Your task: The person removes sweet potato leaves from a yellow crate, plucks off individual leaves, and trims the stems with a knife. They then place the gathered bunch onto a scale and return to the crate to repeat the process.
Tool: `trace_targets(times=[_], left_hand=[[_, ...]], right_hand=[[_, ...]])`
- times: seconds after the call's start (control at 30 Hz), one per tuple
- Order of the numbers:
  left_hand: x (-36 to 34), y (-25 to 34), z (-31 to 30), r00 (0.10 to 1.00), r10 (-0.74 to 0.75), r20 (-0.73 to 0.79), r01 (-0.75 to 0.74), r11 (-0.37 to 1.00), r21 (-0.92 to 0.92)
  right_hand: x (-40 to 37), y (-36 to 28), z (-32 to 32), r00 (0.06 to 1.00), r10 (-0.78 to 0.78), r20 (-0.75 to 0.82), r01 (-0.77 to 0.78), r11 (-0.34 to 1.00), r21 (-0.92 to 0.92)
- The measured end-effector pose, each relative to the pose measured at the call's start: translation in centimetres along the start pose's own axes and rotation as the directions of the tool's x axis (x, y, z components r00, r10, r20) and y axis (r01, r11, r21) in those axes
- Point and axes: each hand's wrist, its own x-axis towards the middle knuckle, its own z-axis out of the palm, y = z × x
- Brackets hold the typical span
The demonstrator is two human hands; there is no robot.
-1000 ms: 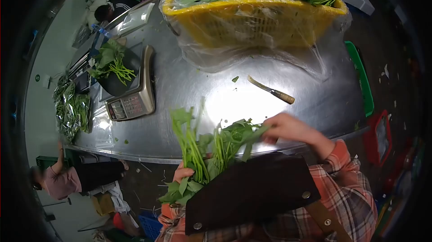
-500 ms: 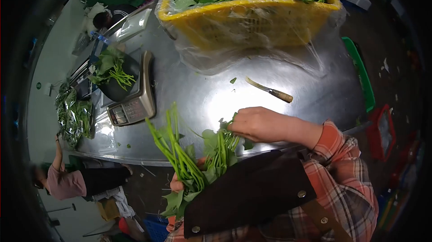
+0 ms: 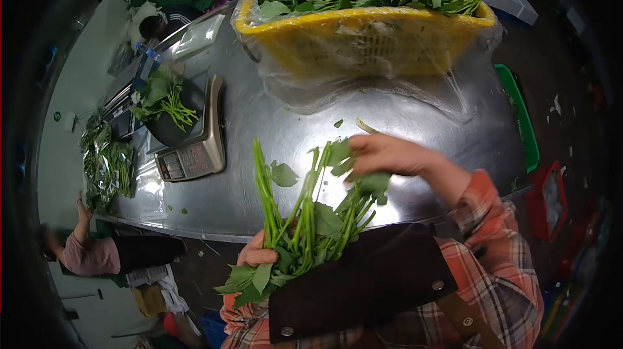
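A bunch of leafy green stems [image 3: 305, 232] is in my left hand [image 3: 258, 253], whose fingers wrap round it close to the dark apron. The cut stem ends point up and away, and the leaves hang below the hand. Over the right side of the bunch, my right hand [image 3: 392, 154] pinches a few leaves [image 3: 339, 155], slightly blurred by motion. Behind that hand only the pale blade of a knife [image 3: 366, 126] shows; its handle is hidden. All this is at the near edge of the metal table [image 3: 259, 105].
A yellow basket [image 3: 370, 14], lined with clear plastic and heaped with greens, stands at the far side. Left, a scale [image 3: 195, 157] carries a black bowl of greens; bagged greens [image 3: 104, 161] lie beyond. A person [image 3: 97, 255] stands at the left.
My right hand has moved up and slightly right, with leaves at its fingers, and now covers the knife handle. The bunch in my left hand has turned more upright and spread wider.
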Motion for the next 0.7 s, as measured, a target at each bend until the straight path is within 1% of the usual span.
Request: trace_targets(times=[0.03, 0.07, 0.1, 0.13, 0.17, 0.27, 0.37, 0.43, 0.5, 0.53, 0.57, 0.63, 0.67, 0.7], left_hand=[[0.3, 0.7, 0.3, 0.999, -0.045, -0.009, 0.046, 0.992, 0.114], [0.4, 1.4, 0.6, 0.996, -0.088, -0.025, 0.091, 0.970, 0.224], [0.4, 1.9, 1.0, 0.991, -0.127, -0.047, 0.136, 0.935, 0.327], [0.6, 1.9, 1.4, 0.987, -0.132, -0.093, 0.158, 0.913, 0.376], [0.4, 1.9, 1.4, 0.990, -0.120, -0.078, 0.141, 0.908, 0.394], [0.1, 2.1, 0.8, 0.995, -0.095, -0.031, 0.099, 0.896, 0.434], [0.1, 2.5, 0.9, 0.992, -0.122, 0.028, 0.103, 0.921, 0.376], [0.4, 2.4, 0.8, 0.987, -0.148, 0.061, 0.117, 0.928, 0.353], [0.8, 2.2, 0.0, 0.970, -0.228, 0.084, 0.171, 0.885, 0.432], [1.3, 2.2, -0.6, 0.950, -0.300, 0.085, 0.219, 0.834, 0.506], [1.5, 2.1, -0.2, 0.952, -0.302, 0.047, 0.239, 0.831, 0.503], [1.9, 2.4, 1.7, 0.950, -0.309, -0.031, 0.283, 0.820, 0.497], [2.1, 2.7, 2.1, 0.952, -0.305, -0.012, 0.269, 0.820, 0.506], [2.4, 3.0, 1.9, 0.943, -0.333, 0.023, 0.273, 0.809, 0.521]], right_hand=[[0.5, -0.6, 1.8, 0.996, 0.017, 0.091, -0.013, 0.999, -0.039], [1.3, -0.1, 3.3, 0.979, -0.072, 0.189, 0.069, 0.997, 0.023], [2.4, 0.6, 4.5, 0.960, -0.105, 0.260, 0.114, 0.993, -0.019], [2.8, 0.7, 5.0, 0.956, -0.006, 0.293, 0.043, 0.992, -0.120], [3.0, 0.3, 5.3, 0.944, 0.095, 0.315, -0.024, 0.975, -0.223], [2.3, -0.8, 4.2, 0.944, 0.218, 0.248, -0.141, 0.945, -0.295], [0.2, -1.9, 1.2, 0.972, 0.102, 0.214, -0.069, 0.985, -0.156], [-1.8, -1.7, -2.1, 0.991, -0.013, 0.136, -0.003, 0.994, 0.111], [-3.0, -1.0, -4.3, 0.969, -0.232, 0.086, 0.207, 0.950, 0.234], [-2.6, -0.4, -5.2, 0.903, -0.424, 0.071, 0.335, 0.798, 0.500], [-2.2, -0.1, -6.1, 0.808, -0.589, 0.002, 0.407, 0.562, 0.721], [-2.5, -0.6, -7.1, 0.805, -0.573, -0.152, 0.499, 0.517, 0.695], [-2.5, -0.9, -7.6, 0.793, -0.564, -0.230, 0.547, 0.494, 0.676], [-1.8, -0.2, -8.4, 0.839, -0.487, -0.242, 0.504, 0.528, 0.684]])
